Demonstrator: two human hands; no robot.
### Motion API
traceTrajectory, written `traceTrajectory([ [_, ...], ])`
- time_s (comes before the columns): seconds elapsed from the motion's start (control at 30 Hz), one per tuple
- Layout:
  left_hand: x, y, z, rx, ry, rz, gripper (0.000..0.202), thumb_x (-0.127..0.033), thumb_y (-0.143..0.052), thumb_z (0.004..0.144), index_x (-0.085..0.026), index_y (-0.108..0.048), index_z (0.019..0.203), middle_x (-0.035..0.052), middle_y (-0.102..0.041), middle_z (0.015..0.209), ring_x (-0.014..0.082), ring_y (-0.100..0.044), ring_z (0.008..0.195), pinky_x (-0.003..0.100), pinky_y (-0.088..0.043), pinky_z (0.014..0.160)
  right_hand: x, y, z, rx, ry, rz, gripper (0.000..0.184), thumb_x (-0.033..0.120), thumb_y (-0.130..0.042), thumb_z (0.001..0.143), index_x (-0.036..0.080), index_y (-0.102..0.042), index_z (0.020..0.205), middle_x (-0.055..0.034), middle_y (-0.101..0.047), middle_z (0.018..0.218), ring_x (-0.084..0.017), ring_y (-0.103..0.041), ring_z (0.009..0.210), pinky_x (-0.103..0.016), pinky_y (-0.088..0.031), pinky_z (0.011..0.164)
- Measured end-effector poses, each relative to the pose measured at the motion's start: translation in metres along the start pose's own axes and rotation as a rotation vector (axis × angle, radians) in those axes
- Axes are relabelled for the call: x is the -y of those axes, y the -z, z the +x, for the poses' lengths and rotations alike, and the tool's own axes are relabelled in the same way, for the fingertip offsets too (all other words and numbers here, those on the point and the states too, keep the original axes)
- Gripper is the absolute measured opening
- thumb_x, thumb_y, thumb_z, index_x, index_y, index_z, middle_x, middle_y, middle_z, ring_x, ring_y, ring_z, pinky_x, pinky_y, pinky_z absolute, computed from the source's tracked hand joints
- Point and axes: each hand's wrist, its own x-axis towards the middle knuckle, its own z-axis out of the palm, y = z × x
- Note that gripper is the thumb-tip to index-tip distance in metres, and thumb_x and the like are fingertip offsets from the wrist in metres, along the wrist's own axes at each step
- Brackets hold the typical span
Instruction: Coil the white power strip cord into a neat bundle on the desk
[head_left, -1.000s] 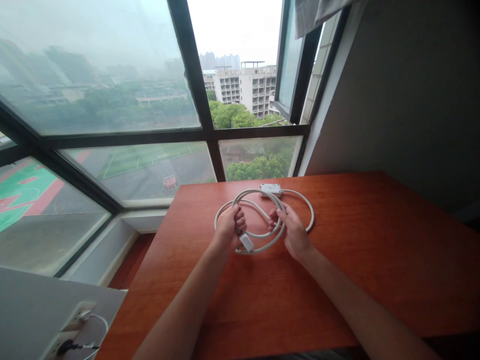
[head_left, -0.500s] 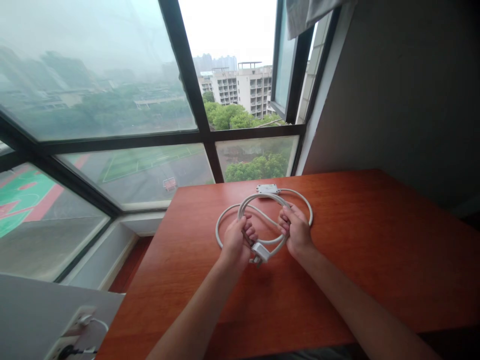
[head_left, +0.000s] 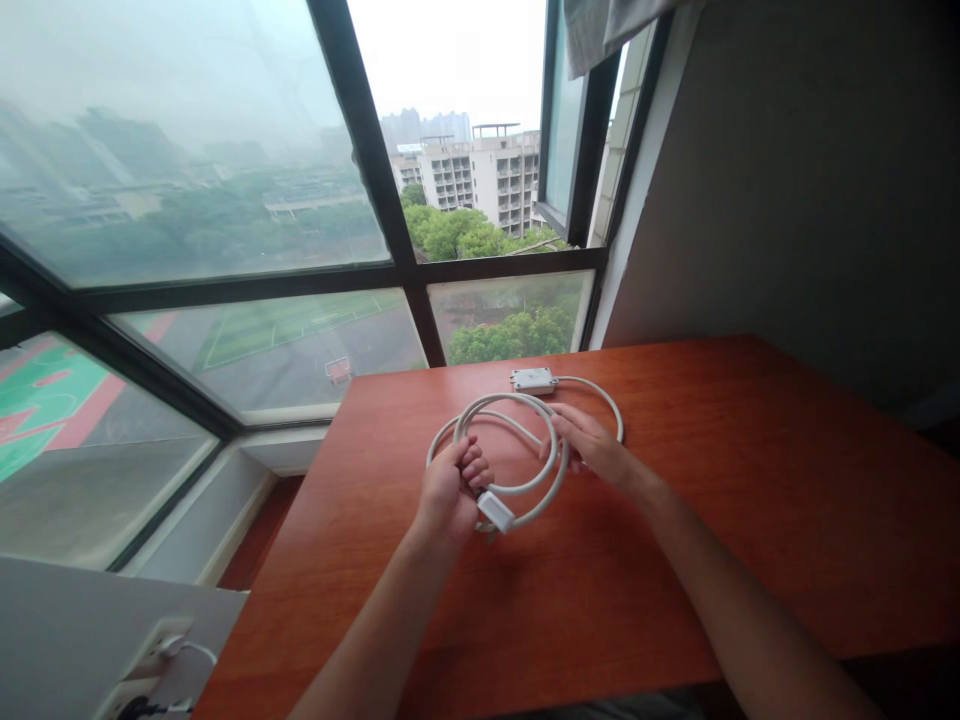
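A thick white cable (head_left: 525, 488) lies coiled in loops on the reddish wooden table (head_left: 750, 500). It has a white plug (head_left: 496, 512) at its near end and a flat white box (head_left: 533, 380) at its far end. My left hand (head_left: 448, 487) is closed round the bundled loops just above the plug. On the right side of the coil, my right hand (head_left: 592, 443) lies with its fingers stretched out, touching the cable loops.
The table stands against a large window with dark frames (head_left: 420, 270) and a grey wall (head_left: 787, 170) on the right. At lower left a grey surface carries a white power strip (head_left: 150, 655) with cords plugged in.
My right hand has let go of the loops and now lies flat on them. My left hand, still gripping, has shifted slightly left with the plug.
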Motion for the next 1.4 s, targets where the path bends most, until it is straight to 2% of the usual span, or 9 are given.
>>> traceTrajectory([
  [0.1, 0.005, 0.001, -0.003, -0.027, -0.009, 0.012, 0.017, -0.011, -0.039, 0.095, -0.012, -0.048, 0.08, -0.0083, -0.029, 0.054, 0.0018, -0.028, 0.037, 0.014, -0.022, 0.037, -0.002, -0.001, 0.002, -0.032, 0.001, 0.044, 0.045, 0.05, -0.046, 0.089, 0.016, -0.053, 0.118, -0.0008, -0.066, 0.069, -0.007, -0.044, 0.038, -0.018, -0.033, 0.035],
  [0.3, 0.013, 0.002, -0.008, -0.048, -0.036, 0.03, 0.014, -0.012, -0.039, 0.095, -0.012, -0.051, 0.087, -0.0071, -0.033, 0.056, 0.0027, -0.031, 0.039, 0.014, -0.026, 0.038, -0.007, -0.009, 0.004, -0.188, 0.075, -0.094, 0.039, 0.047, -0.044, 0.091, 0.017, -0.056, 0.112, -0.002, -0.068, 0.074, -0.008, -0.047, 0.04, -0.019, -0.037, 0.036],
  [0.43, 0.013, 0.005, -0.009, -0.056, -0.055, 0.007, 0.013, -0.011, -0.041, 0.094, -0.012, -0.052, 0.087, -0.007, -0.033, 0.056, 0.0028, -0.031, 0.04, 0.014, -0.025, 0.038, -0.006, -0.01, 0.001, -0.044, 0.056, -0.111, 0.049, 0.047, -0.052, 0.089, 0.019, -0.046, 0.129, -0.0014, -0.068, 0.075, -0.009, -0.051, 0.043, -0.019, -0.041, 0.038],
  [0.6, 0.016, 0.009, -0.008, -0.082, -0.056, -0.039, 0.014, -0.012, -0.042, 0.094, -0.012, -0.051, 0.084, -0.0073, -0.032, 0.056, 0.0021, -0.03, 0.039, 0.013, -0.024, 0.038, -0.003, -0.01, -0.003, 0.113, -0.016, -0.085, 0.062, 0.044, -0.059, 0.086, 0.019, -0.036, 0.137, -0.0016, -0.069, 0.077, -0.007, -0.048, 0.038, -0.017, -0.035, 0.033],
  [0.77, 0.02, 0.012, -0.009, -0.078, -0.055, -0.058, 0.015, -0.011, -0.043, 0.093, -0.012, -0.05, 0.08, -0.0072, -0.032, 0.057, 0.0018, -0.03, 0.04, 0.013, -0.024, 0.038, -0.005, -0.014, -0.002, 0.101, -0.008, -0.061, 0.063, 0.042, -0.062, 0.084, 0.018, -0.036, 0.136, -0.0029, -0.069, 0.081, -0.007, -0.049, 0.042, -0.018, -0.04, 0.037],
  [0.97, 0.026, 0.01, -0.01, -0.089, -0.123, 0.011, 0.008, -0.01, -0.046, 0.089, -0.013, -0.053, 0.086, -0.0066, -0.037, 0.056, 0.0036, -0.034, 0.041, 0.014, -0.028, 0.041, -0.013, -0.018, 0.002, -0.029, 0.053, -0.086, 0.04, 0.047, -0.053, 0.089, 0.016, -0.049, 0.113, -0.0019, -0.067, 0.078, -0.008, -0.047, 0.043, -0.019, -0.038, 0.038],
  [1.07, 0.029, 0.009, -0.009, -0.067, -0.188, 0.088, 0.004, -0.012, -0.054, 0.084, -0.014, -0.053, 0.088, -0.0053, -0.043, 0.057, 0.0055, -0.042, 0.045, 0.016, -0.034, 0.045, -0.007, -0.022, -0.001, -0.119, 0.084, -0.127, 0.033, 0.048, -0.05, 0.09, 0.018, -0.051, 0.104, -0.0008, -0.065, 0.074, -0.009, -0.048, 0.044, -0.021, -0.038, 0.04],
  [1.27, 0.022, 0.017, -0.007, -0.058, -0.395, 0.438, 0.019, -0.028, -0.066, 0.075, -0.015, -0.053, 0.08, 0.0, -0.058, 0.062, 0.0116, -0.057, 0.056, 0.022, -0.046, 0.056, 0.012, -0.034, -0.012, -0.269, 0.217, -0.263, 0.03, 0.044, -0.049, 0.091, 0.022, -0.051, 0.11, -0.0016, -0.065, 0.073, -0.013, -0.053, 0.052, -0.025, -0.044, 0.051],
  [1.4, 0.009, 0.034, -0.002, -0.066, -0.384, 0.786, 0.021, -0.034, -0.06, 0.077, -0.016, -0.053, 0.086, 0.0007, -0.061, 0.06, 0.014, -0.055, 0.047, 0.022, -0.041, 0.046, 0.007, -0.038, -0.011, -0.217, 0.162, -0.223, 0.027, 0.042, -0.051, 0.09, 0.022, -0.051, 0.107, 0.0016, -0.063, 0.066, -0.012, -0.054, 0.046, -0.024, -0.043, 0.046],
])
